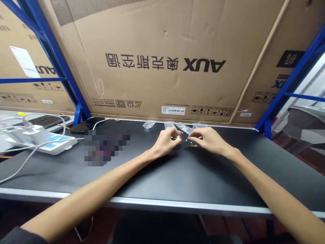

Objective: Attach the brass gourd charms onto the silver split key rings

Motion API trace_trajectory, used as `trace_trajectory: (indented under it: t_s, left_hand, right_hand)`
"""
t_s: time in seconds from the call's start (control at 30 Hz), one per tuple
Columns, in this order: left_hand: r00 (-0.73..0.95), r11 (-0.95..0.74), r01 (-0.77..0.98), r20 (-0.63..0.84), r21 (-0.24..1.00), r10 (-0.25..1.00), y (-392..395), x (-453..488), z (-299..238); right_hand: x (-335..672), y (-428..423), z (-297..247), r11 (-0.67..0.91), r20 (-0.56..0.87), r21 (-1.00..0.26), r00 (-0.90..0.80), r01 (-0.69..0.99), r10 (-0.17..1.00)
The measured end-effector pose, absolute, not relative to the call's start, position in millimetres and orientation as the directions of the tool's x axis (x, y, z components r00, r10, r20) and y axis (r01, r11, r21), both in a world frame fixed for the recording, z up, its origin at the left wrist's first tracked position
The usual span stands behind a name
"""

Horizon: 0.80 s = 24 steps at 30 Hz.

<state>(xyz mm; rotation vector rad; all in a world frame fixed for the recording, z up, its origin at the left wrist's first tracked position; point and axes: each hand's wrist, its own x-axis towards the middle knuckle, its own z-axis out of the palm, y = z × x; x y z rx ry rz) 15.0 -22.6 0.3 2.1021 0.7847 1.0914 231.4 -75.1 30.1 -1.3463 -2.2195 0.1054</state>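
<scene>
1. Here, a person's two bare hands are over a black table, in front of a big carton printed with upside-down lettering.
2. The left hand is closed in a pinch, thumb against fingers, around a gold bit. The right hand pinches too, around a gold piece that partly hangs below the fingertips. Both items lie before the carton's middle, near each other.
3. Only fingertips grip, probably because the items are tiny; the wrists arch, seemingly so the palms do not cover them.
4. Both look shiny and irregular. Fingers and blur hide their full shapes, and I cannot tell whether either touches the table.
5. Clear bags line the carton's foot, perhaps left there to be reachable yet out of the way; their contents are too small to tell.
6. Left of the carton sits a white power strip with a charger, likely kept aside because of its cords.
</scene>
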Motion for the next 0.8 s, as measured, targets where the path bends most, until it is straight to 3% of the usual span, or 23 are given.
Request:
trace_trajectory:
  t_s: [0.17,0.47,0.57,0.73,0.8]
  left_hand:
    - [0.514,-0.709,0.250,0.530,0.659,0.674,-24.8,15.9,-1.1]
    - [0.586,-0.755,0.251,0.526,0.606,0.617,-30.0,15.9,0.7]
    - [0.581,-0.736,0.287,0.500,0.613,0.642,-30.7,15.3,2.1]
    - [0.516,-0.663,0.299,0.469,0.686,0.717,-32.7,16.3,4.7]
    - [0.470,-0.627,0.288,0.464,0.724,0.751,-33.8,16.8,6.3]
  right_hand:
    - [226.5,-76.6,30.1,0.511,0.472,-0.403,-0.306,0.760,0.827]
    - [216.2,-80.4,25.0,0.541,0.505,-0.388,-0.319,0.746,0.802]
    - [216.9,-79.7,21.9,0.571,0.533,-0.270,-0.374,0.775,0.759]
    - [215.9,-79.6,16.0,0.574,0.532,0.099,-0.531,0.813,0.660]
    - [212.8,-80.2,13.8,0.567,0.491,0.187,-0.576,0.802,0.653]
